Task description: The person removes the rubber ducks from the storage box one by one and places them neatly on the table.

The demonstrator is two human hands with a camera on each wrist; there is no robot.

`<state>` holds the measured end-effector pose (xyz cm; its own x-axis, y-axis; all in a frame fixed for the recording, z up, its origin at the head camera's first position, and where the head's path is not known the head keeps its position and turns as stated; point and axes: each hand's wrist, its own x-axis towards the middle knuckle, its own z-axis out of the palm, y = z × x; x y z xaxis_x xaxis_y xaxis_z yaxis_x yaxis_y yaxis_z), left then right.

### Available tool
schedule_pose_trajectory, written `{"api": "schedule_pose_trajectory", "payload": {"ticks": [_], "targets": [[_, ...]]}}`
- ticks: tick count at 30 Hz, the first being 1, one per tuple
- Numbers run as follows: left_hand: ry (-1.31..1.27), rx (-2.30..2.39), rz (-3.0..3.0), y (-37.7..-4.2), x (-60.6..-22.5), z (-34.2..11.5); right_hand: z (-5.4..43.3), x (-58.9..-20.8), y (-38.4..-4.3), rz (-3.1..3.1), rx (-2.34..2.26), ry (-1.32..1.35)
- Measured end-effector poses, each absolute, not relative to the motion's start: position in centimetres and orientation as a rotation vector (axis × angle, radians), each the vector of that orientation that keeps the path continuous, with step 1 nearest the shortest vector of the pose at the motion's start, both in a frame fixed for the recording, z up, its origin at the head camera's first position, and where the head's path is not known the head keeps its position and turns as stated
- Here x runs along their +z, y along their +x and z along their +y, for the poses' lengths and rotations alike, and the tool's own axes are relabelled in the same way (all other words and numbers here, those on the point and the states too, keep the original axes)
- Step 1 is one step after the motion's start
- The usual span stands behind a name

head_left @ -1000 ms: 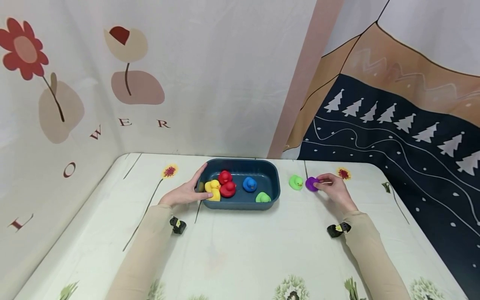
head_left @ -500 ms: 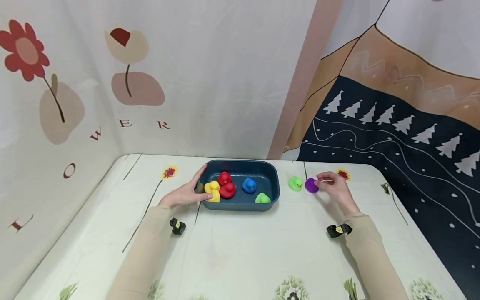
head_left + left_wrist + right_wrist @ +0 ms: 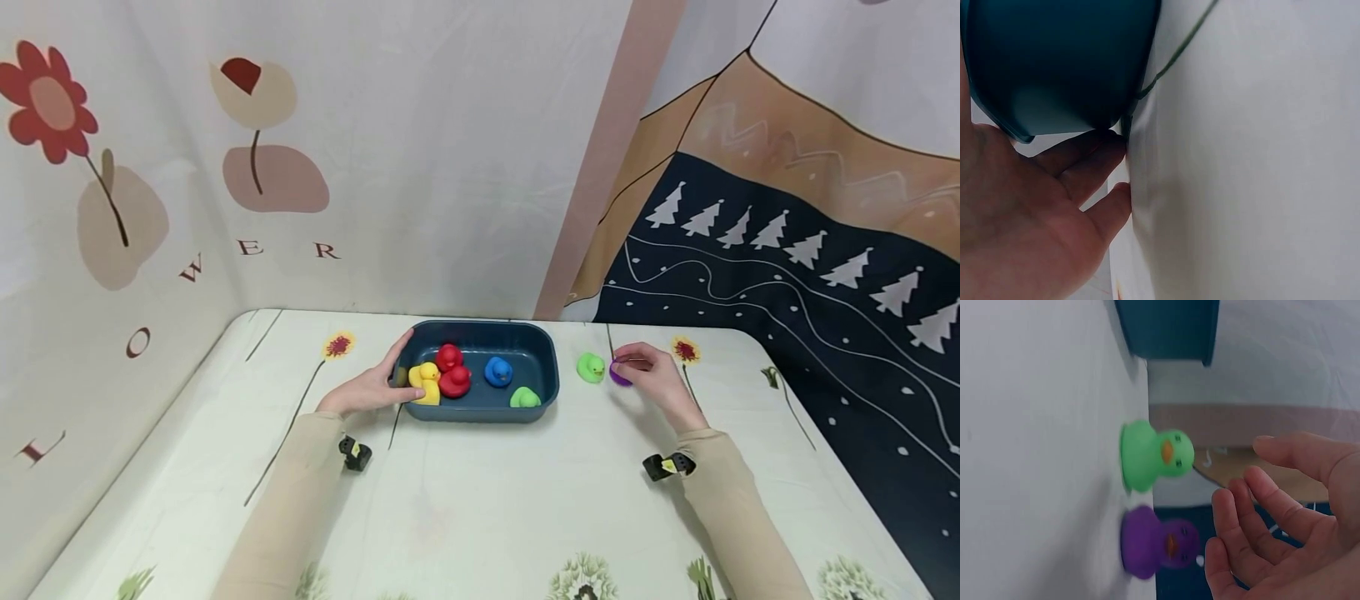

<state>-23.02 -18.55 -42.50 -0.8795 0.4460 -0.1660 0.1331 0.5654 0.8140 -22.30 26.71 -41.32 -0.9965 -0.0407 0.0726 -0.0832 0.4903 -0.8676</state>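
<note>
At the left, the left hand (image 3: 371,390) is clamped on the 9 o'clock end of a dark blue rectangular bin (image 3: 472,414), the thumb over its near rim and the fingers along the outer wall. The bin looks to be of stiff, light plastic, so a hold at this end should be enough to steady it. Whether the thumb also touches the yellow toy ducks (image 3: 425,383), which seem to be two, I cannot tell.

Inside, to their right, sit two red toy ducks (image 3: 455,382), one toward 10 o'clock and one toward 8. Then comes a blue toy duck (image 3: 498,372), a little to 3 o'clock of the bin's middle, and a green duck at 4 o'clock (image 3: 526,397) by the near wall.

Outside the bin, at 3 o'clock, a second green duck (image 3: 591,367) stands upright on the printed tablecloth (image 3: 480,500). Just beside it, on its 3 o'clock side, stands the purple duck (image 3: 1147,542). These ducks are probably light, soft and hollow, smooth but not fragile; the best hold would be a gentle pinch across the round body, under the head.

The right hand (image 3: 658,382) is near the purple duck, its thumb and fingers apart, holding nothing.
</note>
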Motion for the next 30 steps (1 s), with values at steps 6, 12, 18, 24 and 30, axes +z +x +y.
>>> {"api": "schedule_pose_trajectory", "payload": {"ticks": [6,12,18,24,30], "targets": [[0.466,1.233,2.445,-22.9,-42.4,-18.5,25.1,-41.6,-22.3,-2.671,1.581,0.239],[0.469,1.226,2.46,-23.8,-43.9,-18.9,23.7,-41.9,-22.5,-2.681,1.591,0.309],[0.46,1.23,2.451,-23.7,-43.8,-18.9,22.4,-41.6,-22.5,-2.656,1.606,0.398],[0.484,1.239,2.45,-23.7,-43.7,-19.0,21.1,-41.0,-22.5,-2.652,1.659,0.406],[0.487,1.252,2.442,-23.7,-43.6,-18.9,19.9,-40.4,-22.6,-2.673,1.696,0.427]]}}
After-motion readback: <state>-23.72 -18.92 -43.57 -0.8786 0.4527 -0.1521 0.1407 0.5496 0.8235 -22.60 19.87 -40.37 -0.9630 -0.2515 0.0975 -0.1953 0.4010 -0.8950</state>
